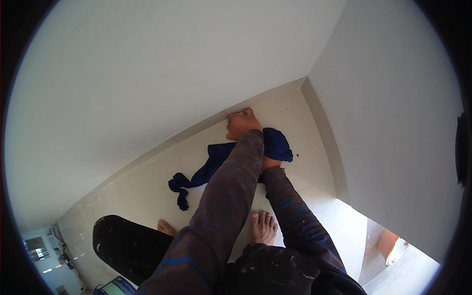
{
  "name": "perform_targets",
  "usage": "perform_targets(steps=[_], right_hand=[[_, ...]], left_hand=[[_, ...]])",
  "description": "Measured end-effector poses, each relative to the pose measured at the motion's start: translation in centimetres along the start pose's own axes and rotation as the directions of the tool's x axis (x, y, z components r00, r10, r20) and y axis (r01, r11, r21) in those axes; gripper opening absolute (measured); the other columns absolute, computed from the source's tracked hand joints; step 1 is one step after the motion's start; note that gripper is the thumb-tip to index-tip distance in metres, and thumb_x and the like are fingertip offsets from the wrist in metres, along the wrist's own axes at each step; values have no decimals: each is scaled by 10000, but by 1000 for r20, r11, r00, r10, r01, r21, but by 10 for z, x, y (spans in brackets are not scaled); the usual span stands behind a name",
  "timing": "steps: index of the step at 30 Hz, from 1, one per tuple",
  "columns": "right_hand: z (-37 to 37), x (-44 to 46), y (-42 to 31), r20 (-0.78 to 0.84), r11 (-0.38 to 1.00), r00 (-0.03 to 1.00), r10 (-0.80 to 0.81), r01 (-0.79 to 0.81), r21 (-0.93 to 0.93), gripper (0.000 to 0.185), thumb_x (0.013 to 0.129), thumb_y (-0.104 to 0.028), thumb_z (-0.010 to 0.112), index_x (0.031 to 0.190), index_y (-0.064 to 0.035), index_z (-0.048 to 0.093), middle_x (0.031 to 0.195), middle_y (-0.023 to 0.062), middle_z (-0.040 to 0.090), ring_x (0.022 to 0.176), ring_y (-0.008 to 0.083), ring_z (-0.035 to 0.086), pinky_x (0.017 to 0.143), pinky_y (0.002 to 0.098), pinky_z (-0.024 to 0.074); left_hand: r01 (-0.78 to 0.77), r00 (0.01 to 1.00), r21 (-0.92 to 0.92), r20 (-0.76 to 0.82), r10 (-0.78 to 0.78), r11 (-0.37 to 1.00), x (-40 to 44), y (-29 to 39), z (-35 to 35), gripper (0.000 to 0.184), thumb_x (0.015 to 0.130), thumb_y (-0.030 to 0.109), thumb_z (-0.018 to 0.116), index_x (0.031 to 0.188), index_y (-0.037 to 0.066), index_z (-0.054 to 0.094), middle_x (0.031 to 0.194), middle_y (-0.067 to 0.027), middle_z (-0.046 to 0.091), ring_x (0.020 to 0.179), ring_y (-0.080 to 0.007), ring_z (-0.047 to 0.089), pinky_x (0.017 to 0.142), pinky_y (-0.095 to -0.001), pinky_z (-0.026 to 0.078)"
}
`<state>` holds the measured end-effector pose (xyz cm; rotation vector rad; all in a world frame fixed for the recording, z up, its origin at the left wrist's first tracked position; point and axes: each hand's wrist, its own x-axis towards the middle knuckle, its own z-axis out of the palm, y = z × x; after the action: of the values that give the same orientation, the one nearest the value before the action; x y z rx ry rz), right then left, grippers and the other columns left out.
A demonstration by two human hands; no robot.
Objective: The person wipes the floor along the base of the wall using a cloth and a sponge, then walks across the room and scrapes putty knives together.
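My left hand (243,124) is closed, knuckles up, against the beige skirting (211,119) at the foot of the wall. Its fingers curl away from me, and I cannot make out what, if anything, is in them. Lower and to the right, my right hand (271,162) is mostly covered by a dark blue cloth (277,143) bunched over it on the floor; only the part near the wrist shows. From there the cloth trails left beneath my left forearm and ends in a twisted strip.
White walls meet at a corner (307,77) ahead. My bare feet (264,227) are on the pale tiled floor (314,172). An orange bucket (388,243) stands beyond the right wall's end. At lower left is a lit screen (115,286). A small dark speck lies right of the cloth.
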<state>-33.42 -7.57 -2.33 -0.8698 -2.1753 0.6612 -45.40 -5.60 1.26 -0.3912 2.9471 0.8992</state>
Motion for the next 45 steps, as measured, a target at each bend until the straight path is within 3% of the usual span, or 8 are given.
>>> perform_targets(steps=[9, 12, 14, 17, 20, 29, 38, 45], right_hand=[[-1, 2, -2, -58, 1000, 998, -24, 24, 1, 273, 813, -167, 758, 1067, -72, 733, 1102, 158, 720, 1042, 384, 675, 898, 502, 525], [-7, 5, -4, 39, 999, 999, -5, 7, -52, 347, 825, -223, 763, 1142, -84, 729, 1141, 145, 724, 1081, 375, 677, 917, 487, 528], [-9, 10, -10, 14, 999, 1000, 13, -12, -43, 307, 814, -198, 762, 1094, -74, 739, 1093, 140, 731, 1041, 366, 686, 905, 482, 534], [-6, 11, -13, 4, 997, 998, 60, -59, -39, 266, 804, -175, 756, 1044, -63, 751, 1040, 133, 739, 999, 354, 696, 893, 475, 542], [-6, 11, -13, 27, 994, 996, 80, -78, -73, 255, 797, -163, 745, 1032, -65, 757, 1029, 133, 744, 998, 349, 698, 888, 468, 544], [-1, 9, -11, -18, 994, 998, 68, -69, -84, 230, 821, -187, 730, 1019, -72, 749, 990, 127, 731, 957, 351, 699, 850, 480, 542], [-2, 10, -10, -5, 995, 998, 57, -57, -85, 212, 829, -190, 723, 1005, -75, 742, 974, 128, 727, 941, 350, 699, 834, 481, 540], [0, 8, -8, 35, 994, 998, 61, -57, -92, 229, 827, -200, 732, 1017, -73, 743, 1002, 137, 725, 969, 362, 692, 845, 484, 534]], left_hand=[[43, 999, -82, -22, -45, 996, 4, -7, 10, 205, 842, 266, 718, 955, 103, 664, 899, -67, 723, 893, -314, 711, 873, -517, 457], [-23, 996, -150, -89, 10, 988, 3, -17, 17, 142, 842, 194, 685, 941, 96, 659, 865, -75, 712, 876, -325, 709, 892, -522, 452], [-205, 962, -273, -234, 142, 940, 5, -30, 21, 130, 848, 183, 685, 904, 66, 681, 826, -88, 703, 832, -337, 706, 844, -499, 495], [-216, 973, -516, -41, 228, 829, 10, -50, 11, 169, 878, 186, 714, 910, 20, 726, 818, -104, 744, 783, -310, 726, 821, -452, 550], [-376, 909, -468, -20, 416, 800, 12, -55, -5, 131, 860, 175, 723, 862, 47, 749, 821, -121, 726, 782, -323, 720, 713, -414, 558], [-588, 784, -271, 41, 619, 762, 18, -46, 2, 106, 935, 192, 706, 952, 118, 780, 955, -78, 746, 873, -330, 721, 765, -451, 547], [-328, 919, -233, 147, 367, 915, 8, -28, 7, 174, 965, 184, 645, 1052, 165, 794, 1089, -58, 748, 1023, -307, 712, 886, -487, 473], [-317, 915, -219, 185, 358, 923, 6, -25, 4, 174, 957, 176, 646, 1041, 171, 798, 1095, -61, 755, 1052, -301, 708, 902, -494, 466]])
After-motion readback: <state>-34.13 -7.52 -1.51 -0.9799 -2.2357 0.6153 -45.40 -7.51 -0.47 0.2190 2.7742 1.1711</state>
